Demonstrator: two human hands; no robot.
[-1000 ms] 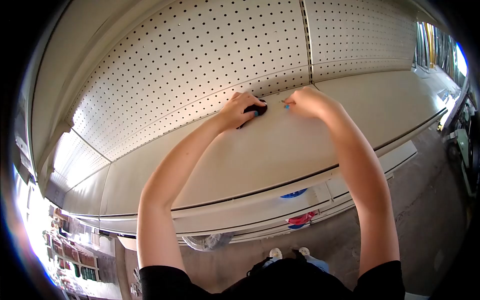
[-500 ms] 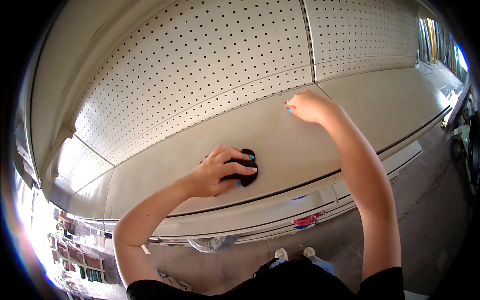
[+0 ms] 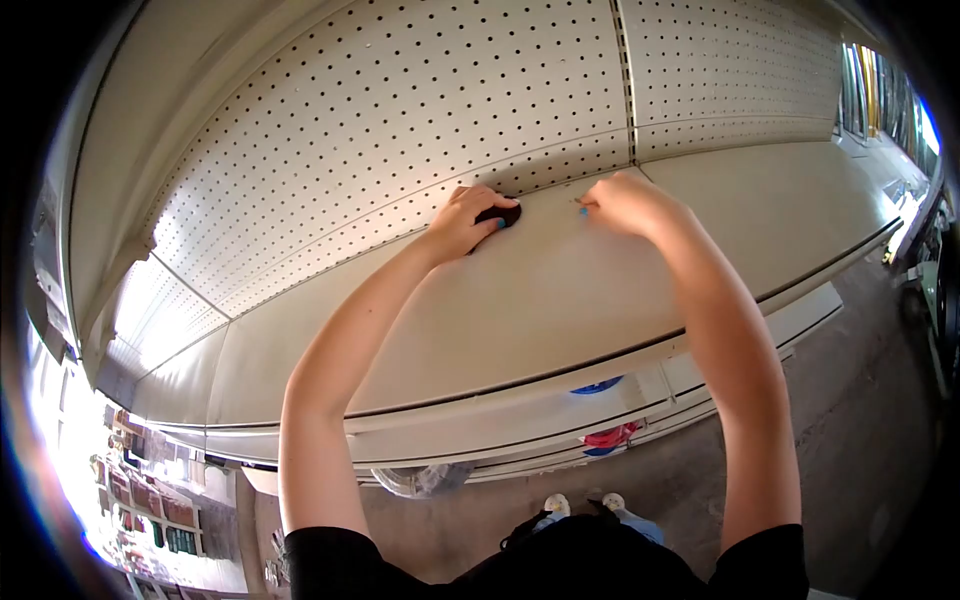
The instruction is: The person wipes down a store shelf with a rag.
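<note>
My left hand (image 3: 462, 226) is wrapped over a dark, soft-looking pad (image 3: 499, 212), possibly a cloth or sponge, and presses it on the pale shelf (image 3: 480, 320) close to the back panel. Most of the pad is hidden under the fingers. To the right, my right hand (image 3: 632, 206) is closed, its fingertips low over the shelf near the rear seam. Something tiny may show at those fingertips, too small to name.
A perforated back panel (image 3: 420, 90) rises behind the shelf. Its dark-lined front edge (image 3: 520, 388) curves across below. Lower shelves hold a blue item (image 3: 597, 386), a pink-red item (image 3: 610, 437) and a clear plastic-wrapped roll (image 3: 425, 478). Stocked racks (image 3: 160, 500) stand at left.
My left hand has moved the dark pad from near the shelf's front edge back toward the perforated panel. My right hand has barely shifted.
</note>
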